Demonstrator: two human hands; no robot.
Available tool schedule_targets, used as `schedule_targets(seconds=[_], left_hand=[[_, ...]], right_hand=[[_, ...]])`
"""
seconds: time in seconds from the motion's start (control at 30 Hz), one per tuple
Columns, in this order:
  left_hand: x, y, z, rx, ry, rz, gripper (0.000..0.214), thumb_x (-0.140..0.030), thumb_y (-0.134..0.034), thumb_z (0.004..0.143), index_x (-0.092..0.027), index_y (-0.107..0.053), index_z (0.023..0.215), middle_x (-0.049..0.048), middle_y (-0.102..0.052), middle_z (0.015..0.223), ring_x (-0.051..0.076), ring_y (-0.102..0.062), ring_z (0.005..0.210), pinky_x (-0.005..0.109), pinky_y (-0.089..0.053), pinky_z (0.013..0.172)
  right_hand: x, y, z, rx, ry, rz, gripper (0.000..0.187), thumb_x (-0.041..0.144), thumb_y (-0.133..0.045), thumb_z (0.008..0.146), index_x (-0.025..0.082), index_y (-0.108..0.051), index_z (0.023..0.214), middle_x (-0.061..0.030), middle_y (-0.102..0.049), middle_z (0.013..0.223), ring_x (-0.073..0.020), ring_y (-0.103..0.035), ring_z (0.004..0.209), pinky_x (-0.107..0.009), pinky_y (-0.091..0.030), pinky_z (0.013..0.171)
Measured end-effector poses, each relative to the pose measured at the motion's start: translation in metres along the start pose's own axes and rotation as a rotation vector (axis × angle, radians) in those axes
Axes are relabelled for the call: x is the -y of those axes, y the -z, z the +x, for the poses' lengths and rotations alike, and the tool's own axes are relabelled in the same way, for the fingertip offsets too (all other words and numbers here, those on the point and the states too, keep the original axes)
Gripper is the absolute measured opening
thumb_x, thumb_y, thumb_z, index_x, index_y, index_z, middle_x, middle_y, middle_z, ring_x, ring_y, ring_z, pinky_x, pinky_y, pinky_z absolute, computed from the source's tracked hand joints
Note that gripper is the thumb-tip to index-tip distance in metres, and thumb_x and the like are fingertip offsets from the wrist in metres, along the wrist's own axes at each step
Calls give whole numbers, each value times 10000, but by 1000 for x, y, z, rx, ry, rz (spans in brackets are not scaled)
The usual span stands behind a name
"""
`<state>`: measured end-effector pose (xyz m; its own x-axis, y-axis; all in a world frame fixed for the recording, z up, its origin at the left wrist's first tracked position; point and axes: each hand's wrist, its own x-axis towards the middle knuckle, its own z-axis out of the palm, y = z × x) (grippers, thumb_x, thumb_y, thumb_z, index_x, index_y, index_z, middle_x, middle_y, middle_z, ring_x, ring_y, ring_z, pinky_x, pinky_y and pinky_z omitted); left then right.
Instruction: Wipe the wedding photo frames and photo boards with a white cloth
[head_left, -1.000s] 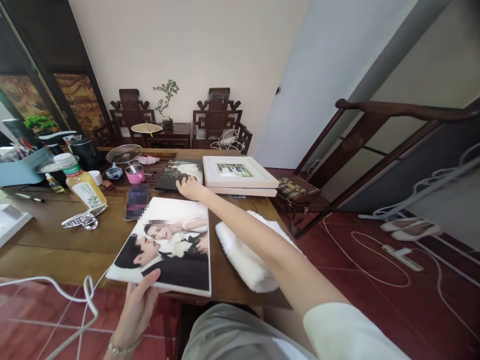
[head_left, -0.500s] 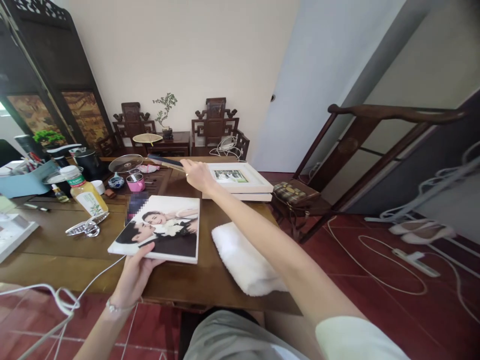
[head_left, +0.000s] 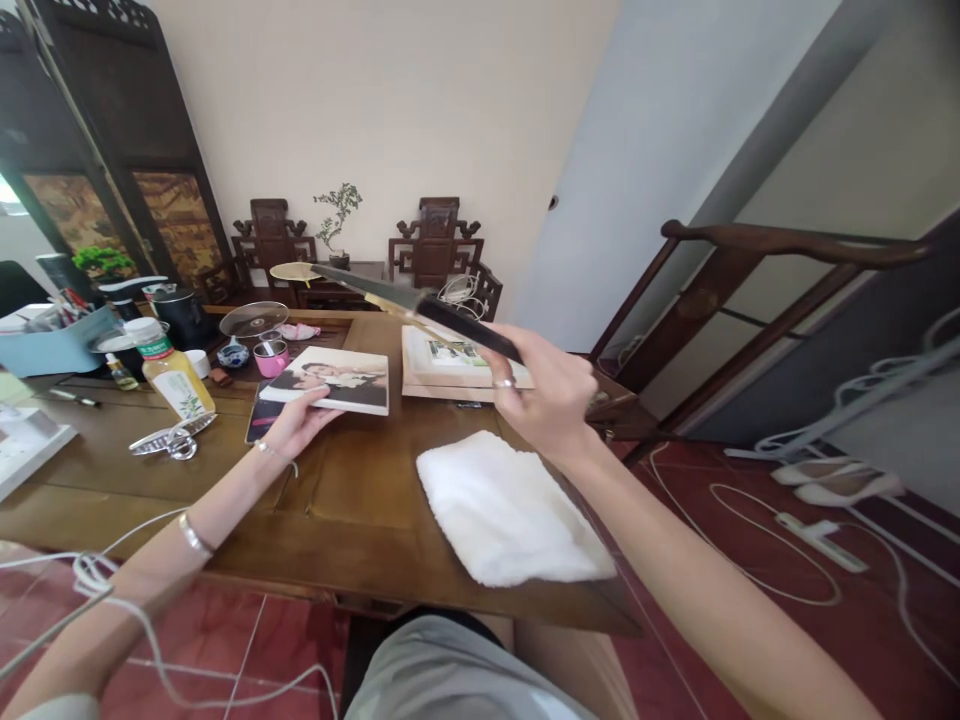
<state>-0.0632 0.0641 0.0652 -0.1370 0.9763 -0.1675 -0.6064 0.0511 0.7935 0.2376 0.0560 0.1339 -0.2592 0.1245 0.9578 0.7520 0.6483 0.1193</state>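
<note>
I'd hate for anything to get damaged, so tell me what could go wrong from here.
The right hand grips the dark panel near one end, so it might tip and scrape the white frame behind it in this view. The photo panel in the left hand looks close to the pink mug and could knock it. Lowered where it is, that panel might land on the phone.

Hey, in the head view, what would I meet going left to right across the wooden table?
Light blue pen box, white-capped bottle of yellow liquid, small blue-and-white rounded pot, rectangular white-edged photo panel held in the left hand, fluffy white cloth.
</note>
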Motion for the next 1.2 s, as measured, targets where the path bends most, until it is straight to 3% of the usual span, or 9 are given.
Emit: schedule_targets(seconds=[0.2,0.4,0.5,0.63,0.9,1.07,1.1,1.13,1.2], left_hand=[[6,-9,56,-4,27,-72,262,17,-502,840,-72,-602,1065,127,-719,916,221,-697,893,362,-561,882],[22,-15,94,0,39,-84,243,30,-483,847,-68,-593,1041,104,-712,846,192,-696,832,352,-569,851],[29,-15,104,-12,58,-85,230,15,-471,864,-71,-579,1048,89,-703,807,174,-692,789,338,-577,818],[34,-14,107,1,75,-91,214,-33,-478,894,-100,-572,1074,80,-704,846,167,-688,812,337,-567,835],[42,-14,80,-24,134,-53,275,-118,-554,888,-137,-553,1162,87,-699,920,143,-687,803,268,-542,838],[27,-17,42,-28,373,161,261,-160,-608,849,-65,-604,1091,186,-692,863,224,-699,715,294,-541,671],[24,-20,26,7,446,229,249,-231,-626,845,-47,-640,1013,206,-690,827,242,-695,676,289,-525,607],[21,-25,7,139,515,360,322,-368,-579,875,-65,-666,939,190,-691,792,226,-683,636,260,-499,551],[19,-37,-39,418,469,461,617,-616,-377,891,-92,-683,782,152,-669,677,189,-631,549,241,-459,502]], right_hand=[[-3,52,-31,-47,-1,-98,300,199,-538,873,188,-614,1163,-69,-733,960,-221,-706,812,-270,-543,767],[5,97,-38,-6,9,-66,414,106,-496,865,185,-561,1266,-74,-736,965,-238,-710,852,-286,-577,770],[4,106,-38,56,73,-28,445,99,-472,861,173,-523,1296,-91,-724,1011,-243,-700,908,-301,-584,779],[-3,102,-46,66,143,-18,441,96,-484,854,181,-528,1284,-92,-723,1023,-250,-689,947,-335,-586,807],[-13,86,-66,62,199,-4,419,69,-520,837,169,-574,1240,-95,-717,1052,-241,-675,990,-332,-581,849],[-5,94,-60,113,258,31,359,43,-498,842,146,-608,1168,-112,-729,996,-243,-660,1021,-344,-588,846],[-2,95,-59,123,281,39,346,32,-495,841,136,-615,1149,-119,-732,977,-247,-659,1023,-350,-591,841],[1,95,-59,131,305,47,328,26,-499,840,127,-623,1126,-125,-733,963,-253,-657,1026,-357,-593,837],[6,95,-59,155,343,56,276,31,-528,837,114,-641,1075,-138,-730,966,-266,-645,1046,-374,-592,840]])
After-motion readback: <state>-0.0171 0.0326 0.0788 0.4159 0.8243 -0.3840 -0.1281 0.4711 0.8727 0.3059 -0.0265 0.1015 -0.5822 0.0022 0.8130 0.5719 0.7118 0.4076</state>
